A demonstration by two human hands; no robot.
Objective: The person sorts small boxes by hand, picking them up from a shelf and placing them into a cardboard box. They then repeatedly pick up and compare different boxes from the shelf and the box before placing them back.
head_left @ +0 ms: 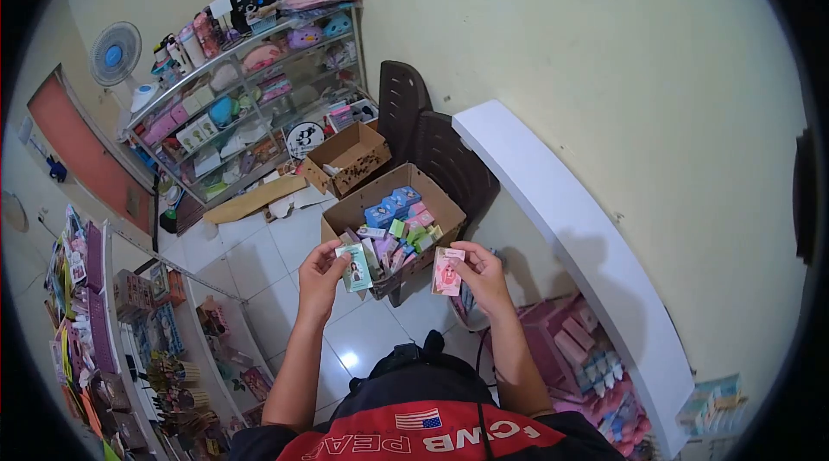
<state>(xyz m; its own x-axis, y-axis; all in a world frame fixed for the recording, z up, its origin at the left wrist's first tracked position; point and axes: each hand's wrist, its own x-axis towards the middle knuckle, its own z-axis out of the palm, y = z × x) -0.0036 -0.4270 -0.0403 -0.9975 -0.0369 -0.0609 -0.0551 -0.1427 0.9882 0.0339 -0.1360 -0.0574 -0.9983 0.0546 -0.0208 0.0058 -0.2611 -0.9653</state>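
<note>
My left hand [321, 278] is closed on a green packet [355, 268] with a figure printed on its front. A pink packet [448, 272], also with a printed figure, is pinched between the thumb and fingers of my right hand [482, 278]. Both packets are held upright and apart, over the near edge of an open cardboard box [438, 191]. Inside that box lie several blue boxes [380, 215] and a mix of small pink, green and purple boxes. My left hand covers part of the box's left side.
A second cardboard box [352, 157] stands behind the first. Dark chairs [442, 150] lean by the wall, next to a curved white counter [566, 202] on the right. Glass shelves [246, 85] with goods stand at the back, and a stocked rack [164, 288] at the left.
</note>
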